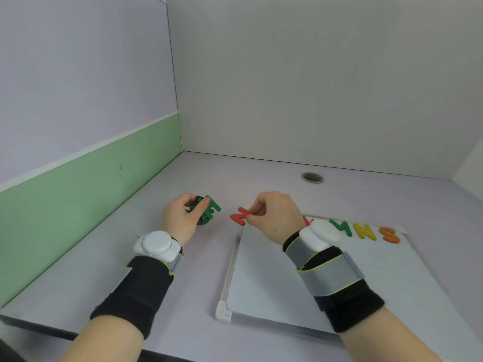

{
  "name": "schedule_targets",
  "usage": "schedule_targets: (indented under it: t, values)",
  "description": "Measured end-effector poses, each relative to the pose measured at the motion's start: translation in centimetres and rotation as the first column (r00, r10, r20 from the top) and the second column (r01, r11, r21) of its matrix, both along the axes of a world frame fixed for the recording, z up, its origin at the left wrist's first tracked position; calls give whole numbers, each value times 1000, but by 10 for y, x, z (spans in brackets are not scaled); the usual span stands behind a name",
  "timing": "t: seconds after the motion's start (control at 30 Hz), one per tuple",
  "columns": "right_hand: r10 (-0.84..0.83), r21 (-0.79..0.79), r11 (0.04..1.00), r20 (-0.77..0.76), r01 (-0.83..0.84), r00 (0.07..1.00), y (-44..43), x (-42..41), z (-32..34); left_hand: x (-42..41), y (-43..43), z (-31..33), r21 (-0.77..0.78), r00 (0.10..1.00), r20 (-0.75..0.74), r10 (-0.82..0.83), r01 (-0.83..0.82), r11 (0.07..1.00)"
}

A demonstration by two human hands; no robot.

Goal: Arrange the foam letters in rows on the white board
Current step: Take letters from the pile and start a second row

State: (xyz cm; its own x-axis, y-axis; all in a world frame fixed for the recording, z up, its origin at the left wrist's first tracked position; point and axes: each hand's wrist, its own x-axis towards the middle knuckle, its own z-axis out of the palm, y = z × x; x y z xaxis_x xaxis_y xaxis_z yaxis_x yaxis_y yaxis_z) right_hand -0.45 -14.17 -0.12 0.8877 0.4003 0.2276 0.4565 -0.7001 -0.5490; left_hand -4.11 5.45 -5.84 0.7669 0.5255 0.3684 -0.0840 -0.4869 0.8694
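The white board point(274, 288) lies flat on the desk at the right. Along its far edge sit a green letter point(343, 227), a yellow letter point(365, 232) and an orange S point(390, 235); a red letter point(307, 220) is partly hidden behind my right wrist. My right hand point(274, 218) pinches a red foam letter point(240, 216) just past the board's far-left corner. To the left of the board, my left hand point(183, 218) grips a stack of foam letters with a green E point(210, 211) on top and dark undersides below it.
A green and white partition point(86, 178) runs along the left edge of the desk. A grey wall stands at the back. A round cable hole point(312, 177) sits in the desk behind the board. The desk's front edge point(39, 327) is near my left forearm.
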Motion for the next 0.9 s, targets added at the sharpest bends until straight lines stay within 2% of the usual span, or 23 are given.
schedule_targets:
  t: [0.2,0.37,0.47,0.57,0.67,0.9]
  values:
    - [-80,-85,993,21,82,997,-24,-10,-6,1,-6,0,39,999,-35,-22,23,999]
    - [-72,-213,974,54,82,996,-24,-22,-9,6,-18,0,-70,992,-89,-84,78,995]
    - [-23,-194,981,25,28,999,-26,-24,-9,13,-29,5,-101,985,-105,-136,125,987]
    - [52,-97,994,-41,-56,998,-29,-24,-13,19,-36,8,-68,977,-141,-158,150,986]
    - [67,-20,997,-50,-68,996,-32,-19,-18,20,-37,8,-51,970,-175,-171,164,985]
    - [103,-77,991,-63,-107,993,-34,-14,-23,18,-32,7,-25,947,-247,-205,205,978]
